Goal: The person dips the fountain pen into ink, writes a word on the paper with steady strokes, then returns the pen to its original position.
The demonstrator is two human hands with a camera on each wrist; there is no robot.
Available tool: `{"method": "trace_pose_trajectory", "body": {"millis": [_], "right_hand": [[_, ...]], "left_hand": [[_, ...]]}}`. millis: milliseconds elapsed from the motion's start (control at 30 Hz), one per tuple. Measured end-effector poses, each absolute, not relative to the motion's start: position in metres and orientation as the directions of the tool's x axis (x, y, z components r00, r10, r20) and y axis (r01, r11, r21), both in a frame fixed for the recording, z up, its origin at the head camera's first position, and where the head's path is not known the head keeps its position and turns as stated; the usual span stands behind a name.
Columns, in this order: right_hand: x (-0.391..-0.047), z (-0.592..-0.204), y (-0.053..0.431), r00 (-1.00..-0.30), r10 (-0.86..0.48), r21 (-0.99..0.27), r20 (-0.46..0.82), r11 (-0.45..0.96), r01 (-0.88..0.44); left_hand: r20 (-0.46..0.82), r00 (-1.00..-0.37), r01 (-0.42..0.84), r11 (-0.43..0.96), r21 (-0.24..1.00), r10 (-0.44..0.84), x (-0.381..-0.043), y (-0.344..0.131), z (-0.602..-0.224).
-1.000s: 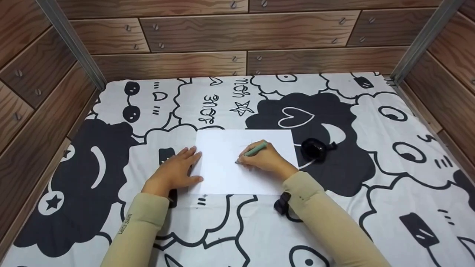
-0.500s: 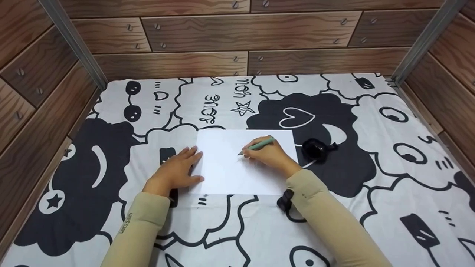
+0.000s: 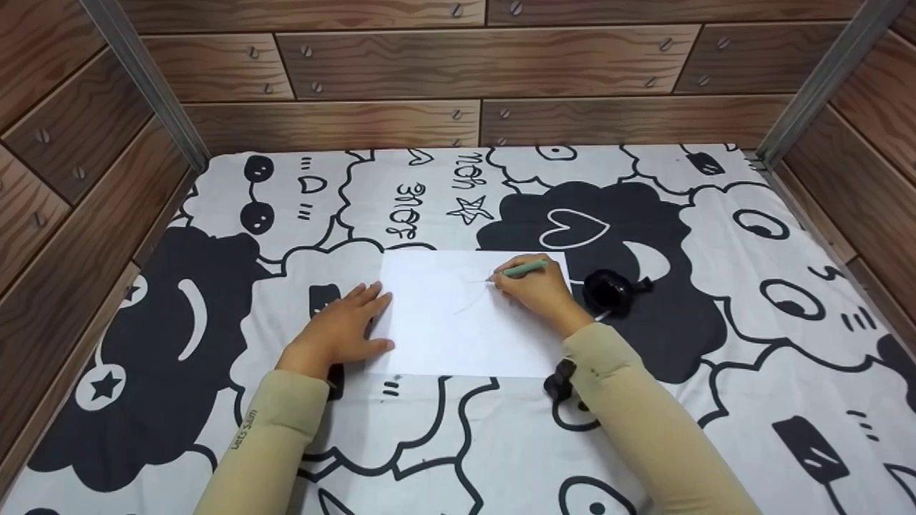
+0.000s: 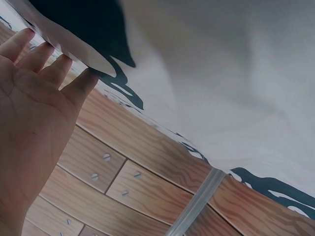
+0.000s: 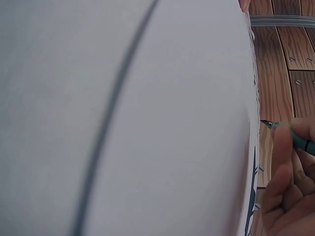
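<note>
A white sheet of paper (image 3: 429, 336) lies on the patterned cloth, with faint thin lines (image 3: 470, 303) near its middle. My right hand (image 3: 533, 286) pinches a slim green pen (image 3: 526, 268) over the paper's upper right part, its tip at the paper near a faint line. The same pen (image 5: 300, 141) shows in the right wrist view, held between thumb and fingers. My left hand (image 3: 340, 332) rests at the paper's left edge, fingers extended and thumb apart. In the left wrist view the left hand (image 4: 37, 113) has its fingertips on the surface.
A glossy black rounded thing (image 3: 607, 292) with a knot-like end lies just right of the paper. Black-and-white cloth (image 3: 401, 443) covers the surface. Wood-patterned walls (image 3: 472, 64) enclose the back and sides, with grey metal posts (image 3: 143, 79) at the corners.
My right hand has moved the pen up and to the right across the paper. A faint slanting line now shows where the hand was. My left hand has stayed in place.
</note>
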State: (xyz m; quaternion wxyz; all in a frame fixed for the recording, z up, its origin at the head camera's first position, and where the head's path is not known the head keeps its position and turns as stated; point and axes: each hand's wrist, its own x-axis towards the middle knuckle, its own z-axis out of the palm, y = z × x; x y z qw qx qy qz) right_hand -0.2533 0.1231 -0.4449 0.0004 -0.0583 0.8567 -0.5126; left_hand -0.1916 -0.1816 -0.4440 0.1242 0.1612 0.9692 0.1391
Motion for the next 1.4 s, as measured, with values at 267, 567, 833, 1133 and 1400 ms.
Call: {"method": "trace_pose_trajectory", "body": {"millis": [267, 567, 833, 1133, 1400], "right_hand": [[-0.254, -0.446, 0.125, -0.998, -0.064, -0.876, 0.023, 0.479, -0.051], [-0.254, -0.446, 0.125, -0.997, -0.070, -0.865, 0.025, 0.499, -0.057], [-0.253, -0.447, 0.127, -0.997, -0.076, -0.879, 0.021, 0.473, -0.054], [-0.247, -0.446, 0.132, -0.993, -0.117, -0.876, 0.013, 0.477, -0.067], [-0.241, -0.446, 0.139, -0.988, -0.154, -0.878, 0.009, 0.472, -0.082]], "left_hand": [[-0.200, -0.918, 0.272, 0.911, 0.311, 0.343, -0.191, -0.182, -0.444], [-0.193, -0.917, 0.279, 0.906, 0.319, 0.350, -0.191, -0.182, -0.443], [-0.192, -0.913, 0.293, 0.906, 0.305, 0.360, -0.191, -0.182, -0.444], [-0.197, -0.917, 0.280, 0.912, 0.301, 0.347, -0.192, -0.182, -0.445], [-0.197, -0.916, 0.281, 0.911, 0.303, 0.348, -0.191, -0.182, -0.443]]}}
